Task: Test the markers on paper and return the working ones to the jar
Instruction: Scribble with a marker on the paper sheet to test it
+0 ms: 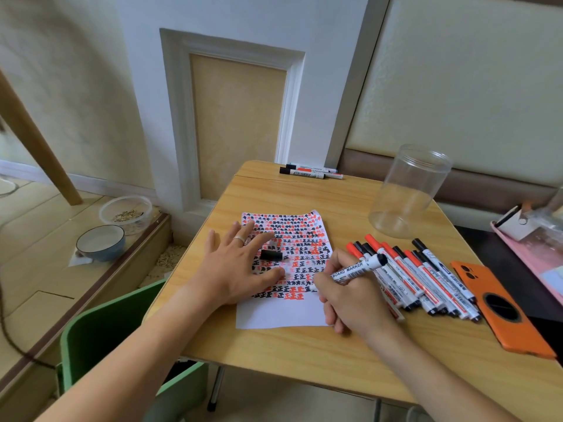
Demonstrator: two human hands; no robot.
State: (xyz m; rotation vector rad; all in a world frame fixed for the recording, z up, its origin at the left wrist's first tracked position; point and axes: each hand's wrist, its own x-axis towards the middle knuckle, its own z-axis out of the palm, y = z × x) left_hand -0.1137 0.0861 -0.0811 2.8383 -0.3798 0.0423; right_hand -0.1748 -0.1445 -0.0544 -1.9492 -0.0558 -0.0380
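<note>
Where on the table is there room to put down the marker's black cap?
Bare wood lies between the paper and the near table edge, and also between the paper's top, the jar and the far markers. It is crowded right of the paper: the marker pile and orange phone fill it.

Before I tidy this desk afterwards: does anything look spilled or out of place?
Yes. The clear plastic jar stands empty. A loose black marker cap lies on the scribbled white paper. Three markers sit apart at the table's far edge. Pale bits litter the floor.
</note>
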